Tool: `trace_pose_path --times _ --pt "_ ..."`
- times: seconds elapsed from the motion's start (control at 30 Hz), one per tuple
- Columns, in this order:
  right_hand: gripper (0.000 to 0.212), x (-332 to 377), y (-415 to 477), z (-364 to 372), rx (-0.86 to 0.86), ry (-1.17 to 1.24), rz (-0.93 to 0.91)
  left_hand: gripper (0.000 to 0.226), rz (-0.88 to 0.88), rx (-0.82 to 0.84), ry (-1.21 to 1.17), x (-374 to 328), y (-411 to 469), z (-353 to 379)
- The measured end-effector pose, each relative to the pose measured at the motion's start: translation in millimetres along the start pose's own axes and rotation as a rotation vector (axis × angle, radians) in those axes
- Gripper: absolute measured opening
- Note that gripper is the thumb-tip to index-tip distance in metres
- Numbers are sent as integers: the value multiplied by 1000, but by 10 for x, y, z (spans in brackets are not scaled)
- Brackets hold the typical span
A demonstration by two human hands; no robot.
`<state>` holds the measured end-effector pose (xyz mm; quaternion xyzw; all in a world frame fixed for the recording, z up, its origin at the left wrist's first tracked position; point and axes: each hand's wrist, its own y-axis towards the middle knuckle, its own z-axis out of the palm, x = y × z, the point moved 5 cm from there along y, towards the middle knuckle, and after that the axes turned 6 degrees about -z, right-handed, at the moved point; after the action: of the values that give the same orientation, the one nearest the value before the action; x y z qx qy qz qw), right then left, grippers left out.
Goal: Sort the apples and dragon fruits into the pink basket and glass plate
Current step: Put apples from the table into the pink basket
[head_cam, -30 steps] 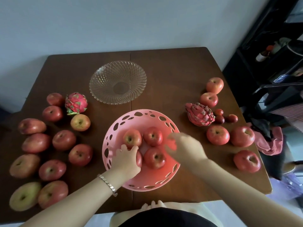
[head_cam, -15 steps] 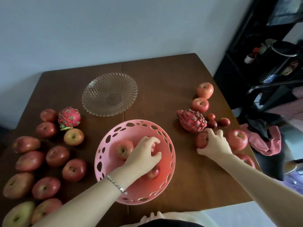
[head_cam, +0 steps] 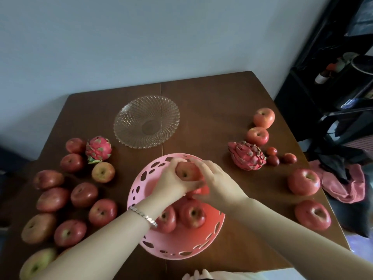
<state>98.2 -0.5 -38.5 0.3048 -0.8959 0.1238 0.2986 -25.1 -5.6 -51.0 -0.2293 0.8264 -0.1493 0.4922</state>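
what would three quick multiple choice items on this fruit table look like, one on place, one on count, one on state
1. Where does the glass plate sit relative to the pink basket?
A. beyond it, toward the wall
B. nearer the person
C. inside it

2. How many dragon fruits are on the table?
A. one
B. two
C. four

3. What is the state of the glass plate?
A. empty
B. holding apples
C. upside down

Answers:
1. A, the plate lies on the far side of the basket.
2. B, a left dragon fruit and a right dragon fruit lie either side of the basket.
3. A, only its cut pattern shows, while both hands hold an apple over the basket.
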Motion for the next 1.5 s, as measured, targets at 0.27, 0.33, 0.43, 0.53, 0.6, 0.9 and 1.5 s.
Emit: trace_pose_path --times 0.27,0.33,0.43,0.53,0.6,0.9,1.5 --pt "55 -1057 -335 -409 -37 -216 548 74 -251 -285 163 230 379 -118" --pt "57 -1312 -456 -481 -6 -298 670 77 -264 -311 204 246 439 -109" --pt "64 -1596 -600 -525 1 -360 807 89 -333 -296 262 335 544 -126" --pt "72 -1821 -728 -562 -12 -316 937 96 -372 -293 388 357 593 -129" --pt "80 -1946 -781 -562 1 -299 991 96 -381 -276 400 346 593 -125" --pt "51 -2256 -883 -517 130 -538 1059 92 -377 -304 287 294 529 -151" --pt "77 -279 -71 -191 -61 197 389 68 -10 -126 747 229 423 -215"
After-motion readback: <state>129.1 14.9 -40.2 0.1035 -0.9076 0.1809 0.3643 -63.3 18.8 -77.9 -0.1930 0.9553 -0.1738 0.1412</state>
